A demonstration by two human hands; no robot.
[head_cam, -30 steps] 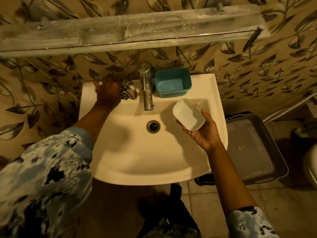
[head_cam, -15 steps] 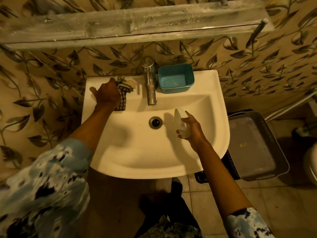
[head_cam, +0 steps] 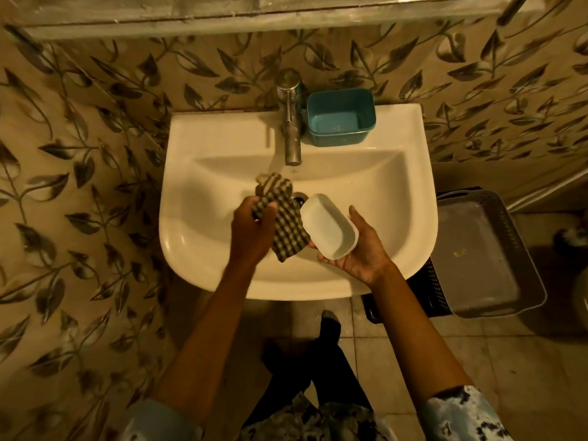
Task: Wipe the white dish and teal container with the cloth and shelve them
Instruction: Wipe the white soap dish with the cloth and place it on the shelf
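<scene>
Leaf-patterned bathroom wall behind one white sink (head_cam: 413, 218). Over its bowl, one white dish (head_cam: 329, 226), open side up, held in the curled fingers of the right hand (head_cam: 359, 249). Just beside it, one checked cloth (head_cam: 288, 230), gripped by the left hand (head_cam: 251, 230). On the back rim, one teal container (head_cam: 340, 119) next to one tap (head_cam: 291, 128). Half a second earlier, cloth at the back left rim; now lifted over the drain.
</scene>
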